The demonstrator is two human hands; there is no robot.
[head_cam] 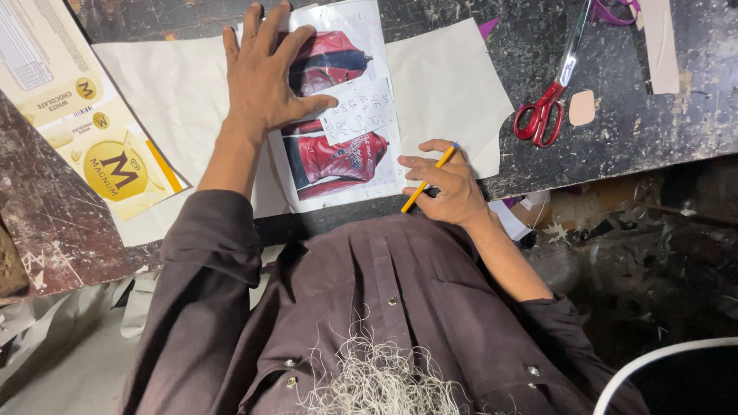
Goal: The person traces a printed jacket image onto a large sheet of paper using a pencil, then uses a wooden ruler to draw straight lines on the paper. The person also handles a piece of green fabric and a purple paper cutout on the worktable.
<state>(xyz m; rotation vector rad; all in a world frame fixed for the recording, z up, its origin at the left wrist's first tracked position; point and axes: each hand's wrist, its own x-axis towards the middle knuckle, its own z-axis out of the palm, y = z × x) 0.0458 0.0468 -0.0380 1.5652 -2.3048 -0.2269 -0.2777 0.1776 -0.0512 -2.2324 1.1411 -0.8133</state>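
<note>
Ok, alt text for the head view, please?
Seen from above, the left hand presses flat on a printed sheet of red jackets on a dark worktable, while the right hand holds a yellow pencil. Red-handled scissors lie to the right.

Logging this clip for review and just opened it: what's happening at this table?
A person in a dark shirt leans over a worn black table. The left hand lies flat on a printed sheet showing red jackets, with a small handwritten note resting on it. The right hand holds a yellow pencil at the sheet's edge. Plain paper lies underneath; red-handled scissors sit to the right, a flattened yellow carton to the left.
</note>
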